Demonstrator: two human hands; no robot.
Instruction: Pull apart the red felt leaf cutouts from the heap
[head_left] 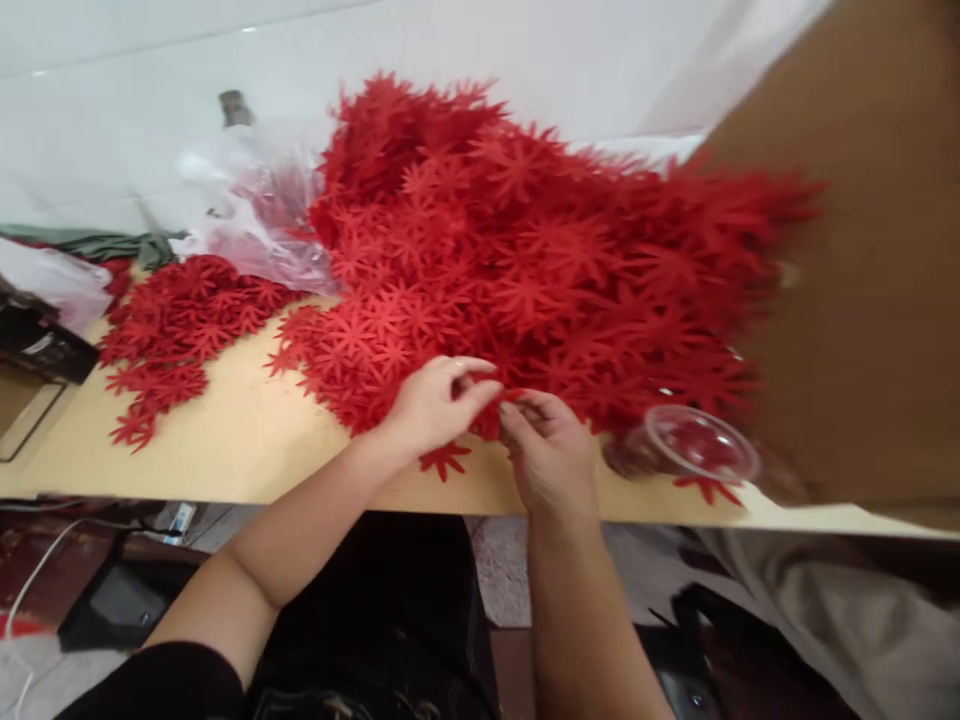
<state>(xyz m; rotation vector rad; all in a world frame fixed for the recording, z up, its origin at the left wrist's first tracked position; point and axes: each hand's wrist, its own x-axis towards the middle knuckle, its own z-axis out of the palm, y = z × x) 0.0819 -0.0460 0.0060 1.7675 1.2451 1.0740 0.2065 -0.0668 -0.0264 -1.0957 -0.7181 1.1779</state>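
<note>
Both my hands meet at the front of a large heap of red artificial leaves (465, 260) with narrow pointed lobes. My left hand (435, 405) has its thumb and fingers pinched towards the right. Close beside it, my right hand (553, 450) is curled, thumb against the fingers. A red leaf (487, 420) shows between the fingertips of both hands, though its outline is mostly hidden. Below my left hand, a single loose leaf (444, 461) lies on the pale table (247, 440). A clear plastic cup (701, 445) lies tipped to the right of my right hand.
A smaller pile of darker red leaves (195, 320) lies to the left. Behind it is a crumpled clear plastic bag (262, 225). A large brown cardboard panel (862, 300) stands at the right. A black box (45, 335) sits at the far left edge.
</note>
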